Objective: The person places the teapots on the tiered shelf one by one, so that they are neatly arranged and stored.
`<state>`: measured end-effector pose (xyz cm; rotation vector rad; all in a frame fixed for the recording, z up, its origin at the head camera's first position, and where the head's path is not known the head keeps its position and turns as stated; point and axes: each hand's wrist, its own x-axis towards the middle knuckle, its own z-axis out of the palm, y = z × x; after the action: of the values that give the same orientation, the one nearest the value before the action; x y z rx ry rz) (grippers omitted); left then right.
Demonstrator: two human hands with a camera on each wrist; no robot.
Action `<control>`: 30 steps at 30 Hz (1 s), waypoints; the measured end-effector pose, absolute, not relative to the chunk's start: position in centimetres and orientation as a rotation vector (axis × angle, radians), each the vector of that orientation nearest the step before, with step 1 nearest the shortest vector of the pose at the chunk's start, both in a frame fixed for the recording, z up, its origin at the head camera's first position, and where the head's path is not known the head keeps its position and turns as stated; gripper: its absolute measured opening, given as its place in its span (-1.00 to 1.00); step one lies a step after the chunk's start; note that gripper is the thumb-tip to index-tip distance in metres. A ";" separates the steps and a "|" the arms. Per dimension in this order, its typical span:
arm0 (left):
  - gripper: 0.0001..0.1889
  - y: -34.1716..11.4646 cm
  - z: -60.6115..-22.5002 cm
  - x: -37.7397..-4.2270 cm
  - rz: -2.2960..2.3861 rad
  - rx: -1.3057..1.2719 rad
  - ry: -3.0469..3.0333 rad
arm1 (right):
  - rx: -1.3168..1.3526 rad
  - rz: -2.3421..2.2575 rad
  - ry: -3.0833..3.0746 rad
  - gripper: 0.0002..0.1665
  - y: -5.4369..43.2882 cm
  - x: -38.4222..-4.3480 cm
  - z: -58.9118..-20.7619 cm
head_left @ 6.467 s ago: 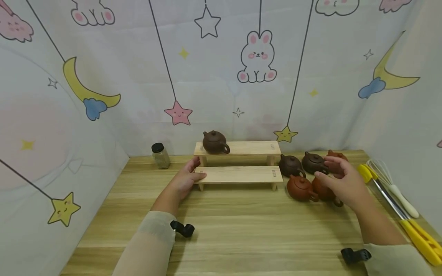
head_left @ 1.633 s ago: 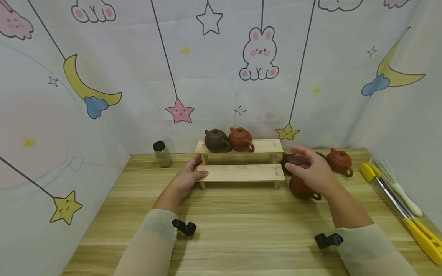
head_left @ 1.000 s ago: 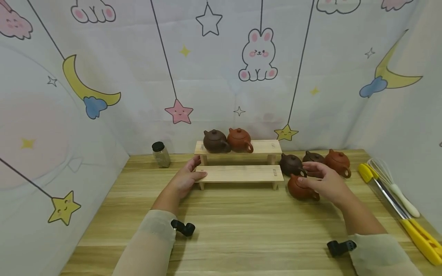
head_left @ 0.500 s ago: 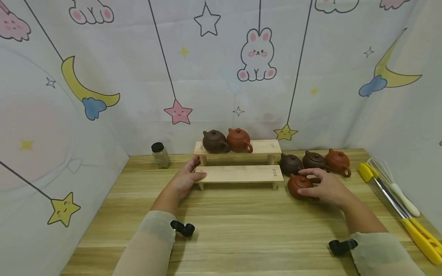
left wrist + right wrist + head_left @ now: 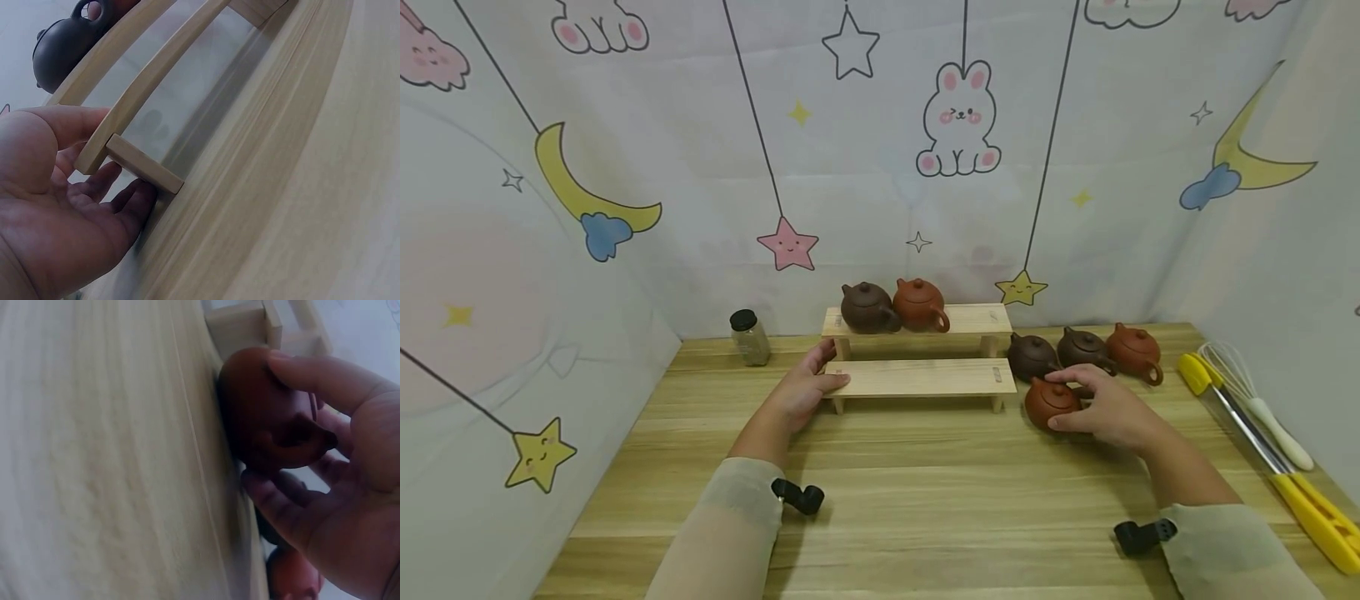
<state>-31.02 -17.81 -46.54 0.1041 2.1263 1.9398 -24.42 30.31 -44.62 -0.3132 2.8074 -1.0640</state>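
Note:
My left hand (image 5: 805,387) grips the left end of a two-step wooden shelf (image 5: 925,379), thumb on top of the lower board. In the left wrist view its fingers (image 5: 134,203) lie against the shelf leg. To the right, my right hand (image 5: 1108,408) holds a red-brown teapot (image 5: 1048,403) between thumb and fingers. The right wrist view shows that teapot (image 5: 250,394) at the table surface, its handle towards the palm. On the upper board stand a dark brown teapot (image 5: 865,307) and another red-brown teapot (image 5: 917,303), side by side.
Behind the right hand stand two dark teapots, one nearer (image 5: 1030,357) and one farther (image 5: 1081,347), with a red-brown teapot (image 5: 1133,350) beside them. Yellow-handled tongs (image 5: 1247,433) and a whisk (image 5: 1262,417) lie at the right edge. A black-lidded jar (image 5: 750,340) stands left.
One red-brown teapot has gone from the table to the upper board beside the dark one. My right hand has come back from there to the front red-brown teapot and taken hold of it.

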 end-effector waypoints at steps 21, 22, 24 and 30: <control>-0.08 -17.7 -46.4 -31.2 1.955 0.111 2.116 | -0.414 -1.265 2.779 -0.19 27.2 -23.5 -38.7; -0.08 -17.7 -46.4 -31.2 1.956 0.113 2.114 | -0.411 -1.263 2.786 -0.19 26.8 -23.6 -38.3; -0.08 -17.8 -46.4 -31.2 1.957 0.112 2.110 | -0.401 -1.267 2.786 -0.17 26.1 -24.0 -37.5; -0.07 -17.8 -46.3 -30.9 1.970 0.116 2.090 | -0.374 -1.305 2.758 -0.13 24.1 -26.0 -35.6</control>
<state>-30.92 -17.81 -46.28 0.1163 2.0902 1.9696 -25.95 24.12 -35.64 -0.3738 2.7582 -1.3051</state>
